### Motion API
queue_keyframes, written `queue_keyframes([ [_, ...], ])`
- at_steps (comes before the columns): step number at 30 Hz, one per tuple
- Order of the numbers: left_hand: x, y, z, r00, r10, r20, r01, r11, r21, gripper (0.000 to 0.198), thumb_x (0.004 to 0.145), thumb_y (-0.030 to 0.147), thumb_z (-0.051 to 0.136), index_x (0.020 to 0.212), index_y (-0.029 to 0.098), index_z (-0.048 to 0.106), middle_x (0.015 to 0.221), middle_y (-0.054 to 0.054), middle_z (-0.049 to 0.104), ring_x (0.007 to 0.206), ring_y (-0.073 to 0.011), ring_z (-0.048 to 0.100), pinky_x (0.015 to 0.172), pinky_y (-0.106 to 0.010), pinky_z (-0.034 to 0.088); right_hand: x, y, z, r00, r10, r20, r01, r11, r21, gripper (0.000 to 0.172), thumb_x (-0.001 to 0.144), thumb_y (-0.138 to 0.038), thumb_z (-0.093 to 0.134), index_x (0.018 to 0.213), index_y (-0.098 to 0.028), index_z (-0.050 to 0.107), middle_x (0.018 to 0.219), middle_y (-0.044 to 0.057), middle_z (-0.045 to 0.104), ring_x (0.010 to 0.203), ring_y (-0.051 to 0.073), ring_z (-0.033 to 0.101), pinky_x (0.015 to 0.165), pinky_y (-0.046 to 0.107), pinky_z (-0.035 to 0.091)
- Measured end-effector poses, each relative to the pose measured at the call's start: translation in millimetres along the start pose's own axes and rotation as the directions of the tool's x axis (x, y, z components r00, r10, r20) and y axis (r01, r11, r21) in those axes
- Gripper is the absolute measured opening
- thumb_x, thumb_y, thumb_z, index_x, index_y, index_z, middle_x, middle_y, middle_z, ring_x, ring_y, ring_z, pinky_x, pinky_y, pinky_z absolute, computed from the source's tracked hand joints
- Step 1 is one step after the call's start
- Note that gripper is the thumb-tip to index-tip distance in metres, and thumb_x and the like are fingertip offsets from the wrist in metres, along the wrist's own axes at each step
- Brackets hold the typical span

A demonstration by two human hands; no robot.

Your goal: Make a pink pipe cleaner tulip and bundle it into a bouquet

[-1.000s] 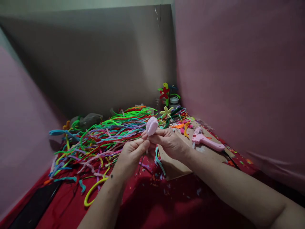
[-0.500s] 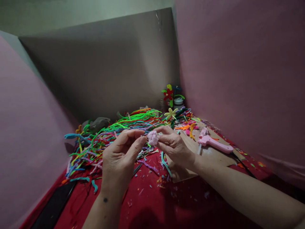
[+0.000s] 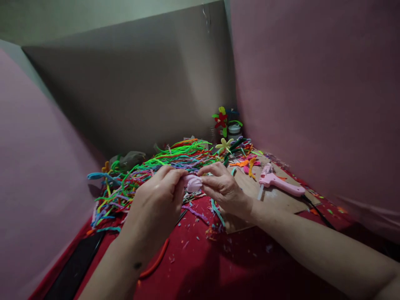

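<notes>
A small pale pink pipe-cleaner piece [image 3: 193, 183], bunched and fuzzy, is pinched between my hands above the red cloth. My left hand [image 3: 156, 200] is closed on its left side, back of the hand towards me, so the fingertips are partly hidden. Thumb and fingers of my right hand [image 3: 223, 187] pinch the right side. Just behind the hands spreads a heap of loose pipe cleaners [image 3: 178, 156] in green, purple, blue and orange.
A pink glue gun [image 3: 281, 183] rests on a brown board [image 3: 243, 221] at right, its cord trailing off. Behind are a pale yellow flower [image 3: 224, 145] and a jar [image 3: 234, 131]. A black flat object [image 3: 75, 266] lies at left on the red cloth [image 3: 200, 258].
My left hand has rolled over, its back now facing me, and has closed on the pink piece. That piece has turned and shifted slightly left. A red pipe cleaner shows beside my left wrist.
</notes>
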State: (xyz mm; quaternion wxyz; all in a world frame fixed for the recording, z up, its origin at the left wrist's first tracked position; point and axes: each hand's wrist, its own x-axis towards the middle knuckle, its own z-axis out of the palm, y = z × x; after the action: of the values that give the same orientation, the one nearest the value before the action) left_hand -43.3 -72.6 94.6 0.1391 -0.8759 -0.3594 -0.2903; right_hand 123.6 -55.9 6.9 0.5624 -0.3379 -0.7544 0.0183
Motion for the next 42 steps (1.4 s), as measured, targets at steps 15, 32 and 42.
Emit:
queue_keyframes([
  [15, 0, 8, 1.8, 0.987, -0.159, 0.019, 0.159, 0.962, -0.223, 0.022, 0.082, 0.034, 0.051, 0.085, 0.018, 0.066, 0.078, -0.004, 0.062, 0.070, -0.0156, 0.056, 0.060, -0.026, 0.043, -2, 3, 4, 0.994, 0.100, 0.030, -0.102, 0.992, 0.075, 0.019, 0.085, -0.017, 0.052, 0.088, -0.025, 0.069, 0.093, 0.003, 0.061, 0.092, 0.017, 0.049, 0.086, 0.036, 0.039],
  [32, 0, -3, 20.0, 0.960, -0.253, -0.123, 0.190, 0.905, -0.382, 0.011, 0.076, 0.031, 0.061, 0.076, 0.021, 0.067, 0.076, -0.002, 0.062, 0.065, -0.0127, 0.056, 0.057, -0.023, 0.043, 0, 2, 3, 0.994, 0.103, 0.022, -0.104, 0.994, 0.040, 0.019, 0.086, -0.022, 0.052, 0.089, -0.023, 0.071, 0.094, 0.004, 0.062, 0.089, 0.018, 0.048, 0.085, 0.036, 0.037],
  [42, 11, -3, 19.0, 0.829, -0.550, 0.100, 0.442, 0.535, -0.720, 0.028, 0.079, 0.042, 0.055, 0.089, 0.016, 0.063, 0.054, 0.003, 0.051, 0.042, -0.0079, 0.047, 0.037, -0.018, 0.034, 6, 1, 0, 0.945, 0.321, 0.063, -0.315, 0.843, 0.436, 0.016, 0.083, -0.027, 0.057, 0.084, -0.025, 0.073, 0.091, 0.003, 0.062, 0.089, 0.015, 0.053, 0.087, 0.035, 0.037],
])
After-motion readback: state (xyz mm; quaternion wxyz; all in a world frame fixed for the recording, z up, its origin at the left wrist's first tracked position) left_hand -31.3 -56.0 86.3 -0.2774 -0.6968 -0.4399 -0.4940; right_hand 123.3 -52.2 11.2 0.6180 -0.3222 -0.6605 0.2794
